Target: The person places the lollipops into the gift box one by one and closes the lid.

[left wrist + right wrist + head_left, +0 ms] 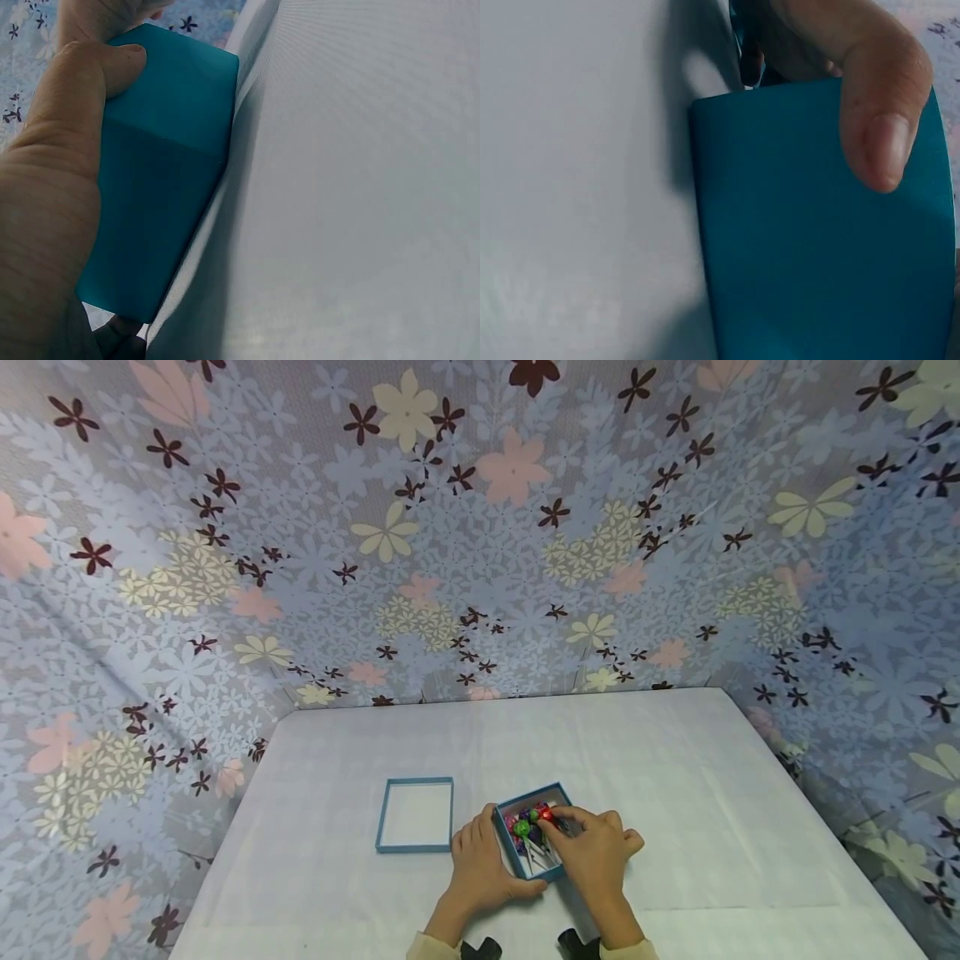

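Note:
A blue open-top box (557, 873) stands turned at an angle on the table and holds several wrapped lollipops (522, 828) in red, green and purple with white sticks. My left hand (480, 864) grips the box at its left side, fingers along the left wall and thumb (124, 69) at the near corner. That thumb also shows against the teal wall (802, 225) in the right wrist view. Reaching over the right side of the box, my right hand (596, 852) pinches a red-wrapped lollipop (546, 815) between thumb and forefinger. Its stick is hidden.
Left of the box lies a square blue-rimmed lid (415, 849) with its white inside facing up. Both rest on a table (315, 893) covered in white cloth. A flowered curtain (480, 543) hangs behind the table and along both sides.

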Available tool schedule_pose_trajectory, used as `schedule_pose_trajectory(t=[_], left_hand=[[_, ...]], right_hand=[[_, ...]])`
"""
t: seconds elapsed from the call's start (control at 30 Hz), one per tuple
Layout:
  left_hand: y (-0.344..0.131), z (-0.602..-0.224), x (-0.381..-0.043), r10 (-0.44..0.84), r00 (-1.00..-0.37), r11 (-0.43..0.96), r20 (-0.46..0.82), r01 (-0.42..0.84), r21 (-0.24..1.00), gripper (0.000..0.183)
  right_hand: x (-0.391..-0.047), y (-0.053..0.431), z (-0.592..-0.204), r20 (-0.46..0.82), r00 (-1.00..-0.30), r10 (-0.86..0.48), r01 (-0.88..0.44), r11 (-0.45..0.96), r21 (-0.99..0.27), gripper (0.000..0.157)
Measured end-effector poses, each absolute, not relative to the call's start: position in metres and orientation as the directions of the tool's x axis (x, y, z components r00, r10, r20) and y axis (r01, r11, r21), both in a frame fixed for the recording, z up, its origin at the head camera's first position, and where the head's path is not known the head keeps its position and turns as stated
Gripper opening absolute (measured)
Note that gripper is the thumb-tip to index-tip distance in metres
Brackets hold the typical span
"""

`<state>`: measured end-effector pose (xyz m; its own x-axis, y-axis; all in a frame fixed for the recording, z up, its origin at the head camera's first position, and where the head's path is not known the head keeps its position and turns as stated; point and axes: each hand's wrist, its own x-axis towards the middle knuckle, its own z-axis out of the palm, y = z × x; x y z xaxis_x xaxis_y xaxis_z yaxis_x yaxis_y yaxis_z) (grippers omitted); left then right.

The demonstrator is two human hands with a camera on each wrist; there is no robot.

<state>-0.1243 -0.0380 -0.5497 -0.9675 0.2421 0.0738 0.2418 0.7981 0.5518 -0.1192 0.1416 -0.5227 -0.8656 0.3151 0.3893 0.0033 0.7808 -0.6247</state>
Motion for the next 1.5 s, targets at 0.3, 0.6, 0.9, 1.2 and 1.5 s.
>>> schedule_pose_trajectory(t=[0.3, 0.6, 0.9, 1.2, 1.5], left_hand=[[-0.039, -0.550, -0.124, 0.240, -0.968, 0.792, 0.070, 0.237, 0.563, 0.139], [-0.038, -0.550, -0.125, 0.240, -0.967, 0.794, 0.080, 0.243, 0.557, 0.138], [-0.038, -0.550, -0.125, 0.240, -0.968, 0.794, 0.077, 0.241, 0.558, 0.138], [-0.037, -0.551, -0.124, 0.242, -0.968, 0.794, 0.068, 0.237, 0.560, 0.139], [-0.037, -0.550, -0.124, 0.239, -0.969, 0.773, 0.071, 0.233, 0.590, 0.137]], right_hand=[[-0.116, 0.142, -0.521, 0.493, -0.836, 0.243, -0.025, 0.879, -0.476, 0.029], [-0.116, 0.139, -0.513, 0.497, -0.837, 0.228, 0.001, 0.910, -0.415, 0.026], [-0.118, 0.138, -0.512, 0.434, -0.871, 0.232, 0.043, 0.915, -0.401, 0.026], [-0.116, 0.140, -0.510, 0.365, -0.897, 0.251, 0.101, 0.918, -0.383, 0.031], [-0.113, 0.141, -0.507, 0.365, -0.896, 0.253, 0.105, 0.919, -0.380, 0.029]])
